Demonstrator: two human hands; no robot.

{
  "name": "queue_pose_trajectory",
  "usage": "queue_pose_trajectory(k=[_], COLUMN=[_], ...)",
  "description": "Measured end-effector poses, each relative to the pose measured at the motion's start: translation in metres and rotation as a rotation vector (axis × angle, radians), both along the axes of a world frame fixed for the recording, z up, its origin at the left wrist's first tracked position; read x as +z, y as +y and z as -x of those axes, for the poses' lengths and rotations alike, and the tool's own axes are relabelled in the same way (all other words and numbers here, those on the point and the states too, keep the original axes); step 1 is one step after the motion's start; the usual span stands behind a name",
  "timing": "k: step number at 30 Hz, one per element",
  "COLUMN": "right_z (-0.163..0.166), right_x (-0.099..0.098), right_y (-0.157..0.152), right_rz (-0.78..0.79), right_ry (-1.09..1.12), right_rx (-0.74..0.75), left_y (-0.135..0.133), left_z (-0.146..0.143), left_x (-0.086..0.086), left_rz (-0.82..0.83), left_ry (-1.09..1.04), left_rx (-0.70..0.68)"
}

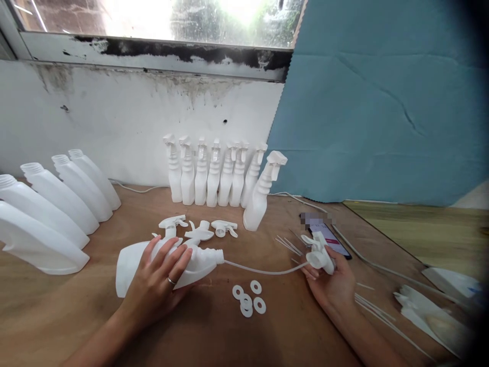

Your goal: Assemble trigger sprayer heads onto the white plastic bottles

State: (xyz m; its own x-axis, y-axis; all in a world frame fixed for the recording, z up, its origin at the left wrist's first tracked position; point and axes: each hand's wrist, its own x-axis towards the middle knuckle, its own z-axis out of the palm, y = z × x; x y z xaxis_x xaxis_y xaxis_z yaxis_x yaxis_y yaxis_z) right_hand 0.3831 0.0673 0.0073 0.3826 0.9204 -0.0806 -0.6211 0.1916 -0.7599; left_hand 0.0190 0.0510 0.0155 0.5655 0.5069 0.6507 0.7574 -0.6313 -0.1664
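On the wooden table, the left hand lies spread on the lying bottle (not clasping it) while the right hand pinches the trigger head, whose thin dip tube reaches the neck and could kink if the bottle rolls.

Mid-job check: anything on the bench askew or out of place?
One white plastic spray bottle stands before the back row's right end, tilted out of line. A dark smartphone lies among the parts beside the right hand holding the white trigger spray head.
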Motion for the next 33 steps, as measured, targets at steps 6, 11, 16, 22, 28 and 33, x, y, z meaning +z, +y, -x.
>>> queue_pose_trajectory(k=[6, 11, 16, 22, 28, 33], right_z=[-0.002, 0.014, 0.049, 0.082, 0.080, 0.085], right_x=[0.002, 0.002, -0.009, -0.015, -0.015, -0.014], right_y=[0.001, -0.002, -0.017, -0.035, -0.034, -0.030], right_rz=[-0.030, -0.033, 0.002, -0.090, -0.086, 0.052], right_ry=[-0.051, -0.189, -0.465, -0.521, -0.542, -0.635], right_rx=[-0.065, -0.039, 0.188, 0.486, 0.507, 0.433], left_y=[0.002, 0.000, -0.007, -0.013, -0.006, -0.003], left_z=[0.003, -0.002, -0.016, -0.034, -0.049, -0.052], left_x=[-0.002, -0.003, -0.004, -0.005, -0.012, -0.013], left_rz=[-0.004, 0.007, 0.023, 0.020, -0.010, -0.010], left_ry=[-0.048, -0.057, -0.029, -0.024, -0.023, -0.017], left_rx=[-0.026, -0.064, -0.119, -0.113, -0.095, -0.133])
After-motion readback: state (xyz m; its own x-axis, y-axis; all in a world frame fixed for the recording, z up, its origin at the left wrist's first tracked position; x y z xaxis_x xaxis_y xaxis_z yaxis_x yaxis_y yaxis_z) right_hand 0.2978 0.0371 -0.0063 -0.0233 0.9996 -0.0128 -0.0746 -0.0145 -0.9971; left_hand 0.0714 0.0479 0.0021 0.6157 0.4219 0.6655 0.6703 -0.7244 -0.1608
